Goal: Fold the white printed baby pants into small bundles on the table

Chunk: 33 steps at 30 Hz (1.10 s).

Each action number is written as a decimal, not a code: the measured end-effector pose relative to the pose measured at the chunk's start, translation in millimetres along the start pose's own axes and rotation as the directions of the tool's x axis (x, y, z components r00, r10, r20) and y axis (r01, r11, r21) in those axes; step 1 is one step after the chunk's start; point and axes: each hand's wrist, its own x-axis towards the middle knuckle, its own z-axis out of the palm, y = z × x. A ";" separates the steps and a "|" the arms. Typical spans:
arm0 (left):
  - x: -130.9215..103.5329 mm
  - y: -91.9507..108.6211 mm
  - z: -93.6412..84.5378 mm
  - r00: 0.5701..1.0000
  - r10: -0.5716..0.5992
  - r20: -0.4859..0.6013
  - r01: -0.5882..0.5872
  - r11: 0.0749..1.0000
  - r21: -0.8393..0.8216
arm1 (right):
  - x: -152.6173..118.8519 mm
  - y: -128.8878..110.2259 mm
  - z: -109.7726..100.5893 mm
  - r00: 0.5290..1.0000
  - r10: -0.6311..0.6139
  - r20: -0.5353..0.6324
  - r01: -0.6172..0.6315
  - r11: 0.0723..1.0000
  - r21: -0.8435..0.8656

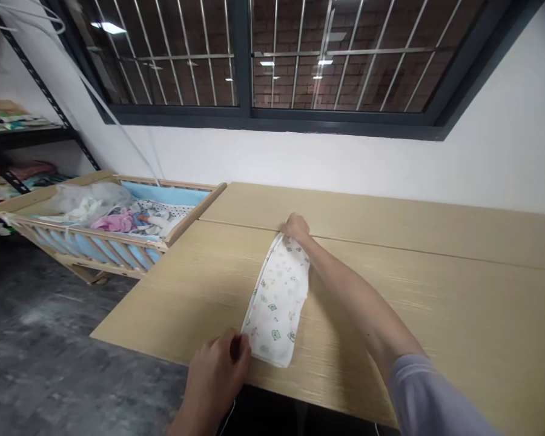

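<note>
A folded white cloth [277, 297] with a small green and pastel print lies lengthwise on the wooden table [200, 290]. At its near left corner, my left hand [220, 369] pinches the edge between thumb and fingers. My right hand [296, 227] reaches across to the far end and is closed on the cloth's top corner, its fingertips partly hidden. Between the two hands the left edge runs straight, while the right edge is slightly wavy.
Left of the table stands a wooden crib [131, 248] with blue lining and a heap of clothes [118, 219]. Dark shelves [22, 138] with folded fabrics are at far left. A barred window [245, 115] sits in the white wall behind. The table's near edge overhangs a dark gap.
</note>
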 end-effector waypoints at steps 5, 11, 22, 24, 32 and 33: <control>-1.7 -3.4 3.4 0.999 -0.051 -0.006 0.051 0.985 0.162 | -2.7 -3.8 17.7 0.999 -0.028 0.017 0.028 0.998 -0.049; -15.5 -7.4 14.3 0.935 0.168 -0.313 -0.052 0.937 0.347 | -27.6 -3.6 9.4 0.980 -0.200 0.012 0.200 0.980 0.023; -40.1 -4.8 74.7 0.644 0.677 -0.357 -0.378 0.688 0.620 | -214.4 24.9 -1.7 0.291 -0.806 0.516 0.791 0.506 0.344; -41.5 -5.0 78.4 0.661 0.662 -0.352 -0.357 0.690 0.629 | -209.4 32.0 7.3 0.288 -0.799 0.528 0.800 0.504 0.326; -44.4 0.8 77.0 0.684 0.648 -0.334 -0.319 0.678 0.662 | -71.4 56.8 23.7 0.697 -0.576 0.426 0.670 0.736 -0.100; -44.3 0.1 77.0 0.683 0.649 -0.334 -0.314 0.674 0.669 | -56.1 59.4 23.2 0.727 -0.555 0.403 0.648 0.749 -0.137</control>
